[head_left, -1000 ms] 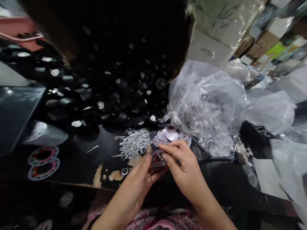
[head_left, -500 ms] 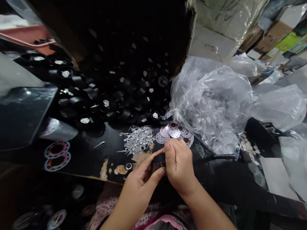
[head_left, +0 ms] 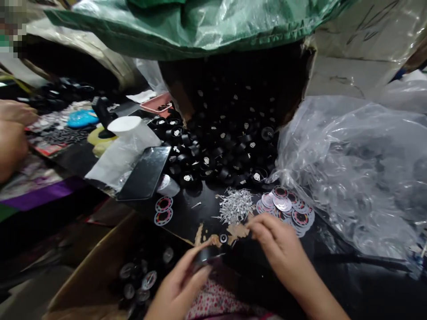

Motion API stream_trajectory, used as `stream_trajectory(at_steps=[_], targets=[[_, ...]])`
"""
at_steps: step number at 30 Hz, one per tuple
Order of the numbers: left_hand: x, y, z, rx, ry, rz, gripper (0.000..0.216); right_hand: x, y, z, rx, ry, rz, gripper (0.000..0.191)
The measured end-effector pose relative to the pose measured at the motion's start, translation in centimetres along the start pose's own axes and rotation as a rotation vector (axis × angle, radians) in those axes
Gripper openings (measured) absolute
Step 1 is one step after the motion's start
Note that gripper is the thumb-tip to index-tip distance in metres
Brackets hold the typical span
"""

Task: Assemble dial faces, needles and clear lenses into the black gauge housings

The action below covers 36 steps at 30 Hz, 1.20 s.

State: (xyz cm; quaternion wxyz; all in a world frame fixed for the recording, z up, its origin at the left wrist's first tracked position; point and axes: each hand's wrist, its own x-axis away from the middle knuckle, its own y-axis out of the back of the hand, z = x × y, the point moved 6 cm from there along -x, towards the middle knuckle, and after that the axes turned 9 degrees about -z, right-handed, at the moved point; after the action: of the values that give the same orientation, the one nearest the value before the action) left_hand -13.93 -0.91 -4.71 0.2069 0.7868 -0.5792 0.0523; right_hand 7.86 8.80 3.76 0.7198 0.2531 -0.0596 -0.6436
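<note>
My left hand (head_left: 182, 282) grips a black round gauge housing (head_left: 206, 255) by its sides, low over the table's front edge. My right hand (head_left: 276, 242) is apart from it, its thumb and fingers pinched together; anything between the fingertips is too small to make out. Just beyond those fingertips lies a heap of small white pointers (head_left: 235, 205). Printed dial discs (head_left: 300, 217) overlap in a pile behind my right hand. A small round black part with a pale ring (head_left: 223, 239) rests on the worn table edge between my hands.
Black housings (head_left: 213, 155) with white inserts spill from a large box. Clear lenses fill a plastic bag (head_left: 367, 178) at right. Left are a phone-like dark slab (head_left: 145, 173), two dial discs (head_left: 163, 211) and another person's hand (head_left: 15, 133). Below, a carton (head_left: 83, 275) holds finished-looking gauges.
My right hand has come away from the housing and moved right. My left hand has lowered with the housing. The view has swung left, bringing the carton and the other person's hand into sight.
</note>
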Motion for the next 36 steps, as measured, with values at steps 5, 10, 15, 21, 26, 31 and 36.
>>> stream_trajectory(at_steps=[5, 10, 15, 21, 26, 31, 36], targets=[[-0.9, 7.4, 1.5, -0.541, -0.374, -0.328, 0.044, 0.5, 1.1, -1.7, 0.008, -0.045, -0.043, 0.028], [-6.9, 1.6, -7.1, -0.722, -0.861, -0.395, 0.049, 1.2, -0.6, -1.9, 0.032, 0.035, 0.012, 0.027], [-12.6, -1.1, -9.2, -0.789, -0.887, -0.457, 0.05, 1.3, 0.2, -2.7, 0.066, 0.001, -0.014, 0.028], [-12.0, -0.4, -8.4, -0.833, -0.883, -0.473, 0.024, 1.4, -0.2, -2.3, 0.049, 0.032, 0.0, 0.025], [-12.5, 0.0, -9.2, -0.784, -0.872, -0.506, 0.008, 1.8, -0.6, -2.7, 0.063, 0.025, 0.021, 0.026], [-9.0, 0.5, -10.6, -0.648, -0.864, -0.517, 0.008, 1.1, -0.3, -2.1, -0.039, -0.118, 0.046, 0.027], [-1.5, -3.4, -8.7, -0.285, -0.82, -0.165, 0.004, 1.2, -1.2, -1.9, -0.269, -0.432, 0.082, 0.021]])
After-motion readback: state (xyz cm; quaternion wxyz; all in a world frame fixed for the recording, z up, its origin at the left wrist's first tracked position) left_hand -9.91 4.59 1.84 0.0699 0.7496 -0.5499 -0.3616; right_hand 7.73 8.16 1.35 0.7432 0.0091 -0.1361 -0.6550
